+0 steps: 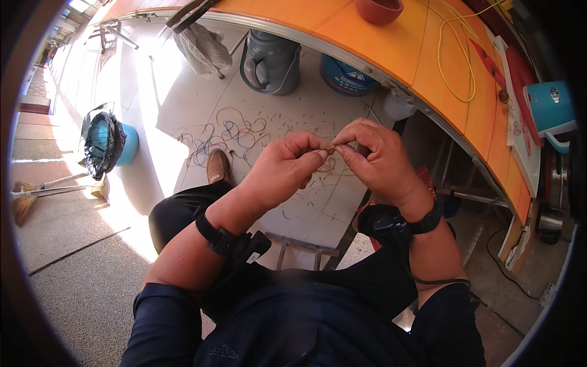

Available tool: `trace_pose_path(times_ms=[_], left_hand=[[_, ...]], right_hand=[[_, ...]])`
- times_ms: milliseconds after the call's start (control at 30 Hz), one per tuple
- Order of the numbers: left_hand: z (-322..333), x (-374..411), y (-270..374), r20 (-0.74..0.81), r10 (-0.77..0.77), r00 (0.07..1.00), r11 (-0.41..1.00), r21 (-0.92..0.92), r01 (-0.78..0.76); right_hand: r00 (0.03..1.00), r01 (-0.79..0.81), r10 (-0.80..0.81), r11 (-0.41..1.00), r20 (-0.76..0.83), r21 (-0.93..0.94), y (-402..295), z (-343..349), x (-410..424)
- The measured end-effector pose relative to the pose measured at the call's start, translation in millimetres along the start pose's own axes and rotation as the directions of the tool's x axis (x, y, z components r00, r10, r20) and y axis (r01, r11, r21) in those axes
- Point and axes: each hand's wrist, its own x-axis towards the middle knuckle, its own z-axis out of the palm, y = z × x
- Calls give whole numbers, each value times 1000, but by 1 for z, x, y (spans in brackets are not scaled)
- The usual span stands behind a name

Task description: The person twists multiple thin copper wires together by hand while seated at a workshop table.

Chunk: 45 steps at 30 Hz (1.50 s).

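My left hand [293,167] and my right hand [373,158] meet fingertip to fingertip in front of me, above the tiled floor. Between them, thumbs and index fingers pinch a thin copper-coloured strand [331,148], probably a wire, though it is too small to tell exactly. Below and beyond my hands, red and blue insulated wires [234,133] lie in a loose tangle on the tiles. Many short cut pieces [298,119] are scattered around them. A dark strap circles each of my wrists.
An orange table [376,50] curves across the far and right side, carrying a yellow cable [440,69] and a reddish-brown bowl [379,10]. Beneath stand a grey lidded bucket [279,62] and a blue bucket [346,75]. At left are a black-lined bin [128,144] and a broom [24,204].
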Motion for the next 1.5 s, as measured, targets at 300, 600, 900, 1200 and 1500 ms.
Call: trace_pose_path(times_ms=[300,600,900,1200,1500], left_hand=[[-2,2,-7,5,36,999,999,6,-36],[4,1,-10,-60,281,958,928,270,-256],[6,1,-12,-13,470,882,663,665,-344],[5,-4,-3,-13,336,942,803,526,-280],[-9,-11,2,-13,253,967,908,348,-233]], right_hand=[[995,-79,80,997,-59,19,-3,2,-1],[983,-180,185,955,0,234,7,16,-5],[995,-88,87,996,-41,-23,3,16,-4],[976,-182,170,980,-136,-80,7,9,0],[988,-139,128,978,-82,-153,15,-4,6]])
